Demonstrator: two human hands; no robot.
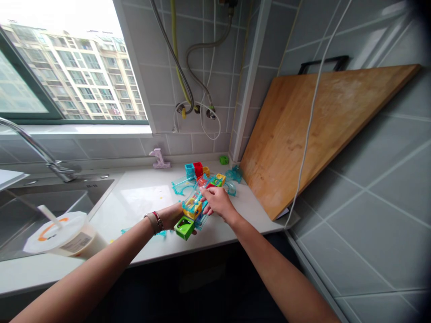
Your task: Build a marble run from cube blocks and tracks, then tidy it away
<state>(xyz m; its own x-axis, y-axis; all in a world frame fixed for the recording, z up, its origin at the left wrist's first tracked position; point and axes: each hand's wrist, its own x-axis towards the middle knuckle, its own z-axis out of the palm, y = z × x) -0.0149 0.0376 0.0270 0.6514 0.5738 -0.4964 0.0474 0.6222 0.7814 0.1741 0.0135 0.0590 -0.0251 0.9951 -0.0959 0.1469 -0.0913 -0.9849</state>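
Over the counter's front part, my left hand (173, 214) is closed around a toy block assembly, its fingers partly hidden beneath it. At the near end of the assembly are a green hollow block (184, 228) and a yellow block (192, 208), joined with see-through blue track pieces (203, 214). My right hand (217, 200) pinches the upper side of the assembly, thumb and fingertips on the clear blue part. Just behind, on the counter, lie a blue block (189, 170), a red block (198, 169) and more blue track pieces (183, 186).
A lidded drink cup with a straw (63, 235) stands left, beside the sink (101, 190) and faucet (57, 168). A purple toy piece (159, 159) and a small green block (224, 159) are near the back wall. A large wooden board (313, 125) leans right, behind a hanging white cable (310, 121).
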